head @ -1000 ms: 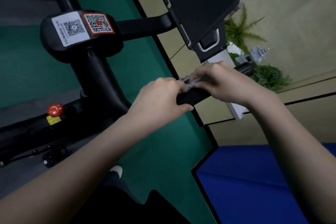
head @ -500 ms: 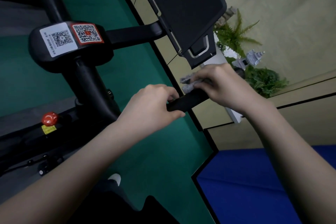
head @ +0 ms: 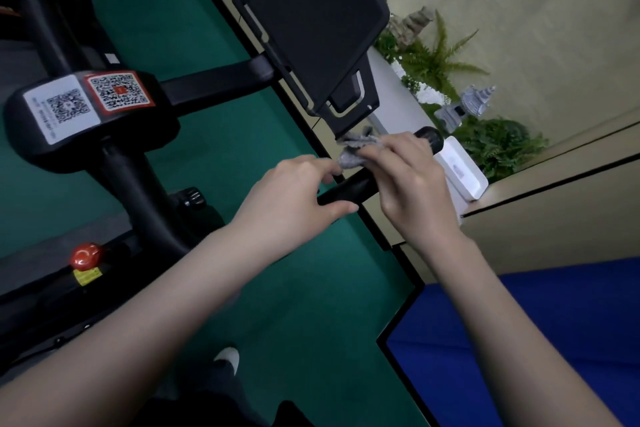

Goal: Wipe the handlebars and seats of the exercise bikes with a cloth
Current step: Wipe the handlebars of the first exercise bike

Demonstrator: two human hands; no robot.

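The right hand point(head: 412, 180) presses a crumpled gray cloth point(head: 353, 149) against the black handlebar point(head: 349, 189) of the exercise bike. Its fingers point(head: 391, 149) are curled over the cloth and the bar together. The rounded end of the bar sticks out just past the knuckles. The left hand point(head: 294, 194) grips the same handlebar nearer the person, with the thumb stretched along the underside and the curled fingertips on top, touching the edge of the cloth.

A dark screen point(head: 311, 21) on its bracket hangs just above the cloth. To the left, the bike's stem carries a white sticker point(head: 60, 109) and a red sticker point(head: 119, 92), each with a square code. Lower on the frame sits a red knob point(head: 85, 255) with a yellow label beside it.

The floor point(head: 214, 135) under the bike is green, and a blue mat point(head: 519, 340) lies at the lower right. Beyond the hands, a white box point(head: 460, 166), ferns point(head: 436, 59) and a small stone pagoda point(head: 464, 107) stand along the wall. The toe of a pale shoe point(head: 228, 357) shows between the forearms.
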